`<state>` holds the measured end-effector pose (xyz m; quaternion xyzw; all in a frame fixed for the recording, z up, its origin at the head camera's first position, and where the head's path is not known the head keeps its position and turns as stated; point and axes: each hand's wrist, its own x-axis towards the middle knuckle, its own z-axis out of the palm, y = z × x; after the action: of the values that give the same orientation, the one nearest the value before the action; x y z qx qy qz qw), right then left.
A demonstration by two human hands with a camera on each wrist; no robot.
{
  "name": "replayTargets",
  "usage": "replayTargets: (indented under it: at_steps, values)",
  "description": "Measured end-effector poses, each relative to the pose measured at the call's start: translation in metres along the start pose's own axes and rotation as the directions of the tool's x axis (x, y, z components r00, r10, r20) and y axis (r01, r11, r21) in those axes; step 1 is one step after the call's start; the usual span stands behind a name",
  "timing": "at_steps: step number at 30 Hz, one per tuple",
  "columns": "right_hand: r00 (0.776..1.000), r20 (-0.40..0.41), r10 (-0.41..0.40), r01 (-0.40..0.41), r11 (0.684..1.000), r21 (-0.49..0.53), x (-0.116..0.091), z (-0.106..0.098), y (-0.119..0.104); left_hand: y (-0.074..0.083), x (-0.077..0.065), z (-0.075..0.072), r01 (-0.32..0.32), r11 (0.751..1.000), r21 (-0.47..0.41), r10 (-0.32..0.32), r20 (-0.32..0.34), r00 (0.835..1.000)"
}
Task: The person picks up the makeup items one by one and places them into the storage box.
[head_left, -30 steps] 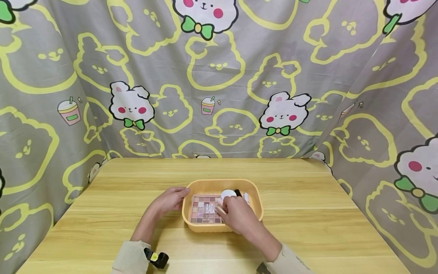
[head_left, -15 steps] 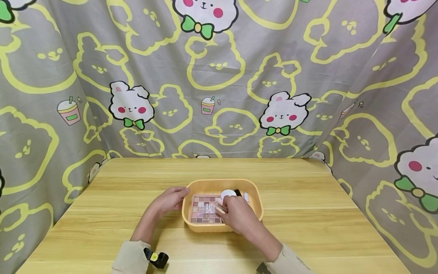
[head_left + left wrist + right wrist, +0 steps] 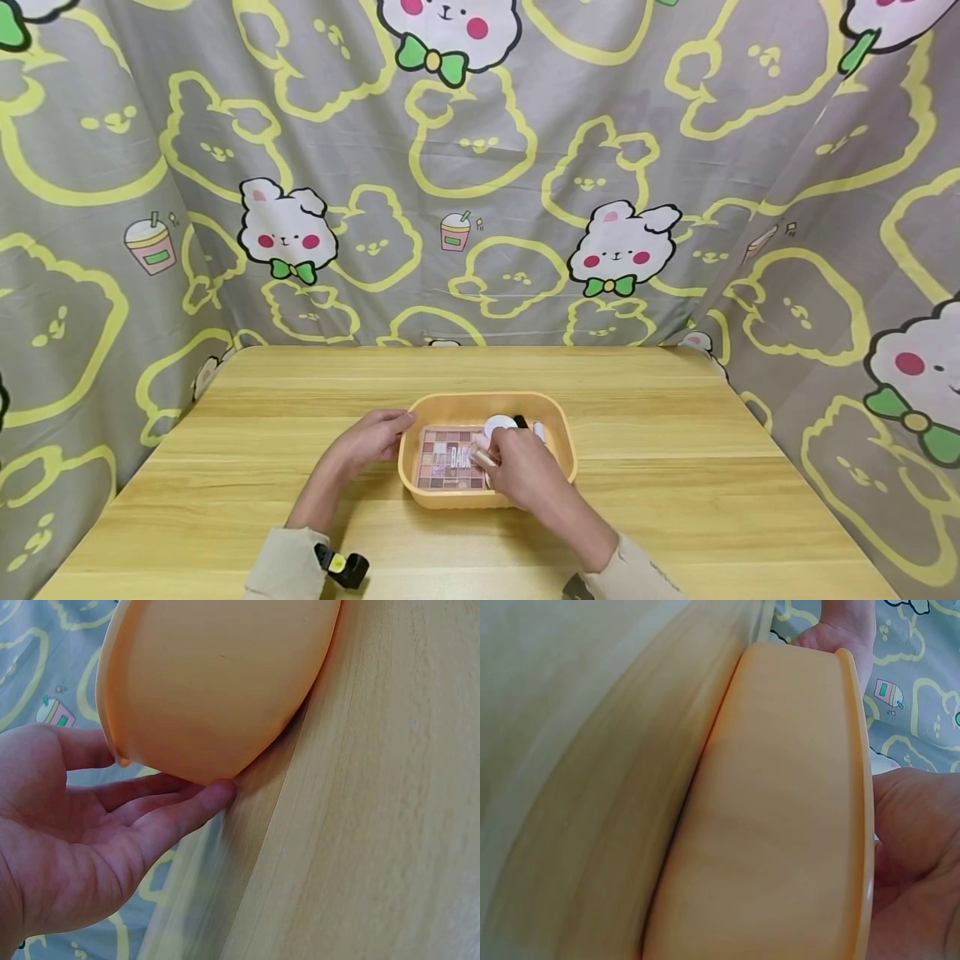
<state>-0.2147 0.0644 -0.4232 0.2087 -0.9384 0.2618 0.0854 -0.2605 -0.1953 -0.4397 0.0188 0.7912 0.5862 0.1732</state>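
A yellow-orange plastic basket (image 3: 427, 497) stands on the wooden table. My left hand (image 3: 380, 436) holds its left end, thumb at the rim and fingers against the outer wall, as the left wrist view shows. My right hand (image 3: 525, 468) reaches over the near rim into the basket and pinches a small pale item with a shiny gold part (image 3: 483, 456). That item is partly hidden by the fingers. An eyeshadow palette (image 3: 442, 471) with "BACK" on its lid lies flat on the left side. Behind the right hand are a round white thing (image 3: 499, 423), a black item (image 3: 522, 422) and a white tube (image 3: 539, 431).
The wooden table (image 3: 675, 467) extends around the basket on all sides. A grey curtain (image 3: 480, 275) with rabbit prints hangs behind the table and along both sides. A black device (image 3: 348, 570) is strapped at the left sleeve.
The pale item tilts slightly in the right hand's fingers, over the palette's right edge. The left hand and the basket stay in place.
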Motion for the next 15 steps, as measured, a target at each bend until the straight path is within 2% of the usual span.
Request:
replayTargets:
  at_steps: [10,15]
  values:
    - [1.0,0.013,0.022,-0.022,1.0,-0.005,-0.0001,-0.0018,-0.0011,0.0005,-0.0014,-0.0006,0.007,1.0,0.02,-0.007,-0.007,1.0]
    - [0.996,0.015,0.087,-0.086,0.996,-0.008,0.0023,-0.0086,0.0015,0.0014,-0.0013,-0.0006,-0.002,1.0,0.011,0.002,0.009,1.0]
